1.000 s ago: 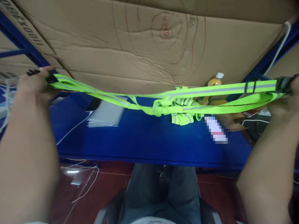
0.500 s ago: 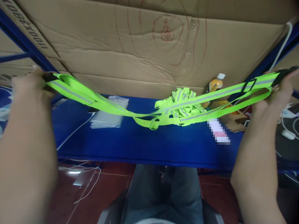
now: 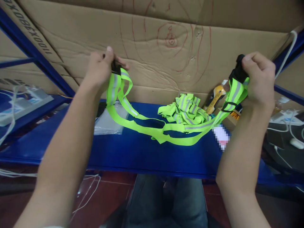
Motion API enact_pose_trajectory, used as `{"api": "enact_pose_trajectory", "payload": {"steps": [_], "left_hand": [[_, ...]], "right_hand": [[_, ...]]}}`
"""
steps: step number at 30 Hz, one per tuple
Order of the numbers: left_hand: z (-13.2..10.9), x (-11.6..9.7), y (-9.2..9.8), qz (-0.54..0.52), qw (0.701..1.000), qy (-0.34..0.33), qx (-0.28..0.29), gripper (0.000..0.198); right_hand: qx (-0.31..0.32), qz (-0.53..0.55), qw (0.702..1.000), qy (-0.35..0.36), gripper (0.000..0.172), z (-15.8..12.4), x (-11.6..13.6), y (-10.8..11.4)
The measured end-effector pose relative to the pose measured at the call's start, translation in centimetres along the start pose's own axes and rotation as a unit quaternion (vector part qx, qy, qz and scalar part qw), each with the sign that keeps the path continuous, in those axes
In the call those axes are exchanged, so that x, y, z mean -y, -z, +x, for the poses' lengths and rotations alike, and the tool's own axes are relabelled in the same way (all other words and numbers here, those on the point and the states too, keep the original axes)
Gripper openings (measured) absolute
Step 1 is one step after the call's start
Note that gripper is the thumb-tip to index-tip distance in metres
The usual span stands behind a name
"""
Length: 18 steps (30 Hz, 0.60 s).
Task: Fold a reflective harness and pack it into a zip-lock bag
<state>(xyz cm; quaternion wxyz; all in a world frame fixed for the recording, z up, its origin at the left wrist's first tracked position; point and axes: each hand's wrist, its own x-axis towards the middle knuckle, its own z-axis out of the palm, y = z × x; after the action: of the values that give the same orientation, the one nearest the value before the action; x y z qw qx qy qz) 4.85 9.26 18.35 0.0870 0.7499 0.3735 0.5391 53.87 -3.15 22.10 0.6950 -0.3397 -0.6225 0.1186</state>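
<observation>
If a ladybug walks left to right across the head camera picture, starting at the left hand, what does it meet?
Left hand, heap of yellow-green straps, yellow-and-dark bottle, right hand.

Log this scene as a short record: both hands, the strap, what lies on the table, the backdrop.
Left hand: grips one black-fitted end of the green strap
Right hand: grips the other black-fitted end
Strap shape: sags in a slack curve between the hands
Blue table: heap of green straps, plastic bags, bottle with white cap
Backdrop: cardboard with red lines
</observation>
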Motion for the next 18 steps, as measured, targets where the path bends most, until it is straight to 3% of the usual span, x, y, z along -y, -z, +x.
{"api": "enact_pose_trajectory", "payload": {"steps": [1, 3, 6, 8, 9, 12, 18], "left_hand": [[-0.3, -1.7, -1.5, -0.066, 0.997, 0.042, 0.011, 0.08], [-1.1, -5.2, -4.1, -0.114, 0.992, 0.049, 0.02, 0.075], [-2.7, -9.7, -7.1, -0.009, 0.998, -0.033, 0.05, 0.05], [-3.6, -11.9, -8.4, 0.107, 0.985, -0.101, 0.084, 0.03], [-4.0, -12.6, -9.0, 0.15, 0.975, -0.124, 0.107, 0.028], [-5.0, -13.7, -10.4, 0.212, 0.954, -0.157, 0.144, 0.047], [-5.7, -14.8, -11.9, 0.263, 0.925, -0.218, 0.166, 0.064]], "right_hand": [[0.016, 0.004, 1.0, -0.02, 0.044, -0.3, 0.4, -0.7], [0.075, -0.006, 0.995, -0.061, 0.056, -1.1, 1.1, -1.9], [0.22, -0.079, 0.969, -0.076, 0.068, -2.1, 1.8, -3.4], [0.292, -0.134, 0.945, -0.067, 0.062, -2.5, 2.2, -4.5], [0.318, -0.158, 0.933, -0.065, 0.055, -2.6, 2.4, -5.1], [0.39, -0.206, 0.895, -0.07, 0.04, -3.0, 3.0, -6.9], [0.505, -0.286, 0.811, -0.072, 0.042, -3.8, 3.1, -9.1]]}}
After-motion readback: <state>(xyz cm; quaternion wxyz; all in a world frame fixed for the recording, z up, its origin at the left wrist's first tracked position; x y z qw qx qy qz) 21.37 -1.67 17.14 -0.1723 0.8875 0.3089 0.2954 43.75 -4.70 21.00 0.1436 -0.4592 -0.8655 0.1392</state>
